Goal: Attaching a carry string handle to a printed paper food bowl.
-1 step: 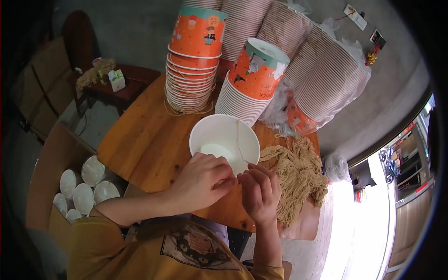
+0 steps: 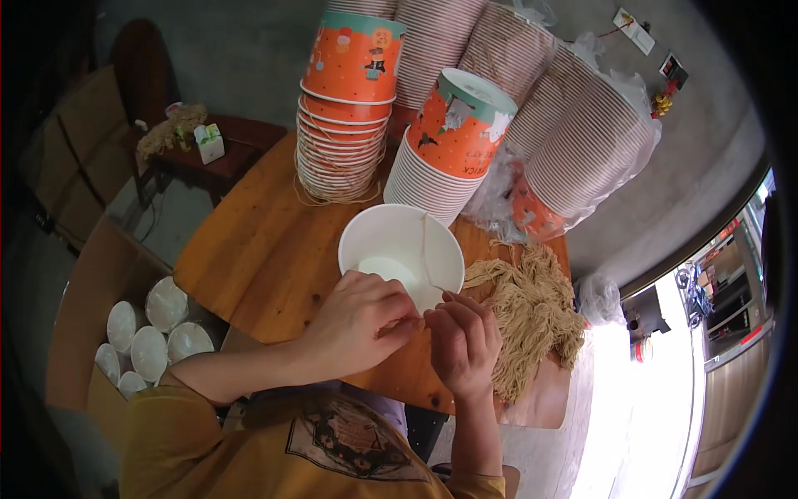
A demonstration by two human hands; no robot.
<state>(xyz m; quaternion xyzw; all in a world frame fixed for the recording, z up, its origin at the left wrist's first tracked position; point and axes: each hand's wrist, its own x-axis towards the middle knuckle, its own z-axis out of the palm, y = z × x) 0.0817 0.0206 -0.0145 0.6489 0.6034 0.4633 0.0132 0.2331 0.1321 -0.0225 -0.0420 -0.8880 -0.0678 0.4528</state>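
Note:
A white paper bucket (image 2: 359, 241) stands with its mouth up in front of me on the wooden table. A thin tan string (image 2: 426, 254) runs over the far rim and across the inside of the bucket to my fingers. Just at the near rim, my right hand (image 2: 462, 337) pinches this string between thumb and fingers. My left hand (image 2: 362, 320) is closed in a pinch too, its fingertips meeting those of the right on the string; the piece between them is mostly hidden. Right of the bucket lies a loose heap of tan strings (image 2: 532, 316).
Behind the bucket rise an upright stack of orange buckets (image 2: 349, 62) with strings draped round it and an upside-down stack (image 2: 453, 125). Plastic-wrapped bucket stacks (image 2: 582, 141) lean at the back right. A carton (image 2: 79, 308) holding several white buckets (image 2: 150, 353) stands left of the wooden table (image 2: 249, 241).

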